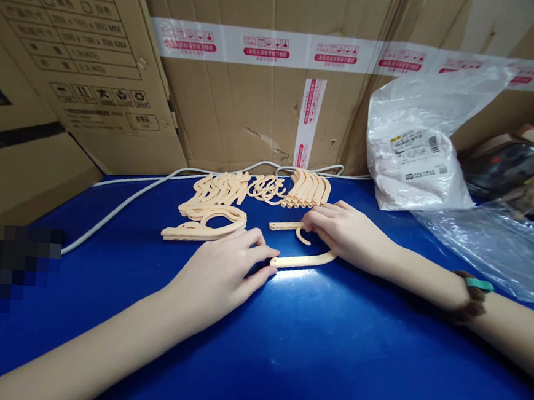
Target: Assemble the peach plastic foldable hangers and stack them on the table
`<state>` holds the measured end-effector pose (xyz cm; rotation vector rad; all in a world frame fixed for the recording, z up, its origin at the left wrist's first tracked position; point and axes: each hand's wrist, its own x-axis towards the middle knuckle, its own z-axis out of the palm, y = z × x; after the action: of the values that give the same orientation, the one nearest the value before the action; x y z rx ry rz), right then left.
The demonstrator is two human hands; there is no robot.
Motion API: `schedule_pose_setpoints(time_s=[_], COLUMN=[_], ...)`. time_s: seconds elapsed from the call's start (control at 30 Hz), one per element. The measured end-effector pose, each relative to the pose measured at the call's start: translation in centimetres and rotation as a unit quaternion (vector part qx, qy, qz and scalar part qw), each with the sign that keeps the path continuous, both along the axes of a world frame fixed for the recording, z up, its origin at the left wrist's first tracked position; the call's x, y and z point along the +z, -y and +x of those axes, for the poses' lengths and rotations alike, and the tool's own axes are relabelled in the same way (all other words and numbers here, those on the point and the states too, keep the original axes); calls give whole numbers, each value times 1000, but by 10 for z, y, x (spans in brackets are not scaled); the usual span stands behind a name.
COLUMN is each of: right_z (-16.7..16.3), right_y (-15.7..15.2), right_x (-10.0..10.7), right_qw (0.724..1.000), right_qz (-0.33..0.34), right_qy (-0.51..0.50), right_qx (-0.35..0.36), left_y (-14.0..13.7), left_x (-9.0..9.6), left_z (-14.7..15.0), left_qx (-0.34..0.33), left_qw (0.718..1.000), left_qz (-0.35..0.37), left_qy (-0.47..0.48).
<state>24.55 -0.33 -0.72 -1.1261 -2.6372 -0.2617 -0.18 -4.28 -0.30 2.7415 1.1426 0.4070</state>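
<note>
My left hand [231,265] pinches one end of a beige, curved plastic hanger arm [301,262] between thumb and finger, just above the blue table. The arm's other end runs under my right hand [350,234]. The closed fingers of that hand are on a second beige hanger piece [286,226], slim and straight, with a small hook [302,235] beside it. The right fingertips are partly hidden. Just beyond my left hand lie folded hangers [200,227], stacked flat.
Behind are rows of loose beige parts: wavy pieces [222,187], hooks [267,187] and curved arms [308,188]. A white cable [125,204] runs along the back by cardboard boxes [255,113]. At right are a white plastic bag [418,156] and clear plastic film [490,242].
</note>
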Motion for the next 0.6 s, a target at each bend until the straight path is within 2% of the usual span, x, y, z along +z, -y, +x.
schedule_pose_setpoints(time_s=[0.17, 0.3, 0.37, 0.47, 0.6], right_z=[-2, -10, -15, -20, -23], right_y=[7, 22, 31, 37, 37], right_x=[8, 15, 16, 12, 6], right_qw=[999, 998, 996, 992, 989], right_qz=[26, 29, 3, -38, -29], right_qy=[22, 17, 11, 18, 47], right_qx=[-6, 54, 92, 115, 137], left_y=[0, -16, -32, -61, -98], left_x=[9, 29, 36, 40, 34], left_z=[-1, -7, -12, -18, -20], left_qx=[22, 141, 190, 224, 289], left_qw=[999, 987, 980, 972, 950], left_qz=[-8, 17, 35, 65, 75], left_qy=[47, 75, 48, -27, -92])
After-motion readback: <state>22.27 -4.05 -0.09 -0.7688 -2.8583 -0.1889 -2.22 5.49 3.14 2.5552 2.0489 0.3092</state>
